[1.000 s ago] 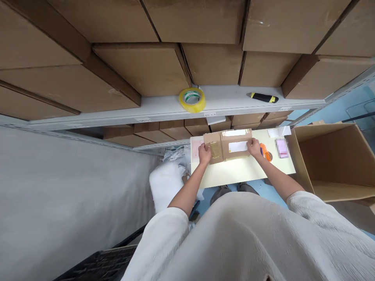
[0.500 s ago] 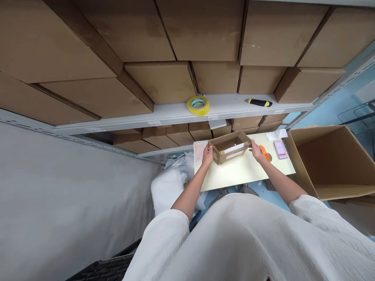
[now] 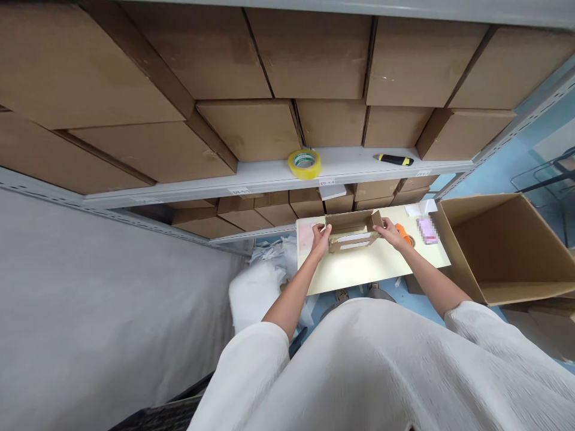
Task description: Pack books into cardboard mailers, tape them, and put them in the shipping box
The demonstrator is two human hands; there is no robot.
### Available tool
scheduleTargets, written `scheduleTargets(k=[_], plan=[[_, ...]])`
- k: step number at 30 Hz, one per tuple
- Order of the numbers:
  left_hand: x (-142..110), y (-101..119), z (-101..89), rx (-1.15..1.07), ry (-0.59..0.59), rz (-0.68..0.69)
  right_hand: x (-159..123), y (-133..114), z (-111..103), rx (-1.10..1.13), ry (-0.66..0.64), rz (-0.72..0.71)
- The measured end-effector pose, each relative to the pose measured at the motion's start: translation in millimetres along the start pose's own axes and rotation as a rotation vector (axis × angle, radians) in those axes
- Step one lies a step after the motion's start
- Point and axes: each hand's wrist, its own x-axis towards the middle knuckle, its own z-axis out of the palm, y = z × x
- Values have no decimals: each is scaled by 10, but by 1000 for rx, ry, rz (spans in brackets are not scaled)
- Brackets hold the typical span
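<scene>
Small cardboard box (image 3: 354, 240), over the middle of the table (image 3: 350, 272), held by both hands. Left hand (image 3: 320, 237) is clamped on its left end, thumb at the near corner; right hand (image 3: 390, 231) pinches the right end. Whether the box touches the table, can't tell. A second ago it is a flattened piece, labels up; half a second ago it is opened out and slanted. Now its long sides run roughly along the table, two white label strips on the near wall, pale tabletop visible through the middle.

Room: a wide strip of tabletop shows between box and near table edge; far wall sits close to the far edge. Right side is tighter: orange tool (image 3: 403, 232) just beside the right hand, brown roll partly hidden behind the wrist, then pink pack (image 3: 428, 230), blurred, and folded white paper (image 3: 421, 208) at the far right corner. Pinkish sheet (image 3: 306, 236) by the left hand, at the table's left edge.

Big open carton (image 3: 512, 245) right up against the table's right edge. White wrapping (image 3: 256, 296) left of the table, lower down. Beyond the far edge, shelf (image 3: 345, 161) with yellow tape roll (image 3: 305, 173) and knife (image 3: 395, 160) near its front edge, stacked boxes (image 3: 323, 54) behind.
</scene>
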Motion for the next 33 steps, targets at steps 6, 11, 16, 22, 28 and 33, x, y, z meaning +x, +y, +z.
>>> scheduleTargets(k=[6,11,16,22,28,33], plan=[[-48,7,-29,-93,-114,-9,12,4,9,40,-73,-135],[-86,58,-74,17,-178,69,18,59,9,-37,-93,-185],[-103,132,-147,133,-262,49,48,86,-12,-160,-47,-158],[3,128,-305,196,-411,47,40,58,-44,-227,-104,-153],[-5,159,-217,194,-146,83,76,29,9,-173,9,-157],[-24,162,-211,309,-228,223,63,42,22,-227,-45,-197]])
